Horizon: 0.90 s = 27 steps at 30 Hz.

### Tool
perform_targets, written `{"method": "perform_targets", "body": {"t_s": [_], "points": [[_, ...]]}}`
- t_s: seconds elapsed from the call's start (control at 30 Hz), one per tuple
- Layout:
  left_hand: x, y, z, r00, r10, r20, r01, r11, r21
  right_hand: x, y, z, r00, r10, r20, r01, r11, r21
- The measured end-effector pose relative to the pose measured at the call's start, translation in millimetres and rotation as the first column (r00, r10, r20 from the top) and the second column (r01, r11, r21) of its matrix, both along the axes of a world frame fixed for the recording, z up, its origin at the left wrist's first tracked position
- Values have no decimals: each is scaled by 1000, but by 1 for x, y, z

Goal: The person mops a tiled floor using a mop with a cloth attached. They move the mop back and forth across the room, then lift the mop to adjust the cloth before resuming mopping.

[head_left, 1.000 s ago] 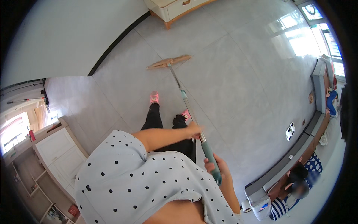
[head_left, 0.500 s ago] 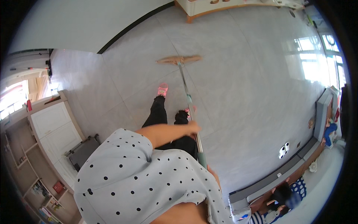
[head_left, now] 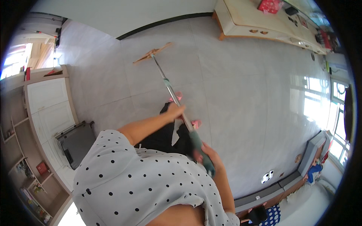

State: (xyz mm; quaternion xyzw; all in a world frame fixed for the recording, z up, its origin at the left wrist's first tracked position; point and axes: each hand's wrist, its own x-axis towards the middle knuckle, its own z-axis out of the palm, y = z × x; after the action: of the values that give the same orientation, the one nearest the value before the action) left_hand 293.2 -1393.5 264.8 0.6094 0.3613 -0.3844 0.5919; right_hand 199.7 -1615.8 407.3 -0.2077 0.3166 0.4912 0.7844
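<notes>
A long-handled flat mop slants across the grey tiled floor. Its brown mop head (head_left: pixel 152 53) lies ahead and to the left, angled, near the dark baseboard. From it the metal pole (head_left: pixel 171 92) runs back toward me and ends in a green grip (head_left: pixel 197 142). My left hand (head_left: pixel 175 111) is closed around the metal pole about midway. Lower down, my right hand (head_left: pixel 212 156) wraps the green grip close to its end; some of its fingers are blurred or behind the grip.
Beyond stands a cream cabinet (head_left: pixel 256 32) on wooden legs. On my left are white cupboard doors (head_left: pixel 51 109), open shelves and a dark grey folded item (head_left: pixel 78 143). A grey sofa (head_left: pixel 290 180) with people by it runs along the right. A black-and-white object (head_left: pixel 267 176) lies before it.
The mop head has swept left, closer to the wall, and turned at an angle. My view has shifted, and my right hand, mostly hidden before, now shows on the grip.
</notes>
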Motion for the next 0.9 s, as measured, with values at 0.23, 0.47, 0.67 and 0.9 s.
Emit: {"method": "perform_targets", "body": {"t_s": [0.23,0.47,0.67,0.9], "points": [[85,140,-90,983,154,-97,-137,978,158,114,151,-34,959,-124,-256,159,980,118],[-48,-11,-85,863,-484,-145,501,857,118,-39,28,2,859,-259,-441,167,957,-237],[-123,-66,-95,807,-589,46,585,787,-196,-50,-4,84,851,-323,-414,117,886,-449],[-88,-59,-49,880,-470,75,467,883,48,-5,13,75,903,-256,-344,110,914,-390]]}}
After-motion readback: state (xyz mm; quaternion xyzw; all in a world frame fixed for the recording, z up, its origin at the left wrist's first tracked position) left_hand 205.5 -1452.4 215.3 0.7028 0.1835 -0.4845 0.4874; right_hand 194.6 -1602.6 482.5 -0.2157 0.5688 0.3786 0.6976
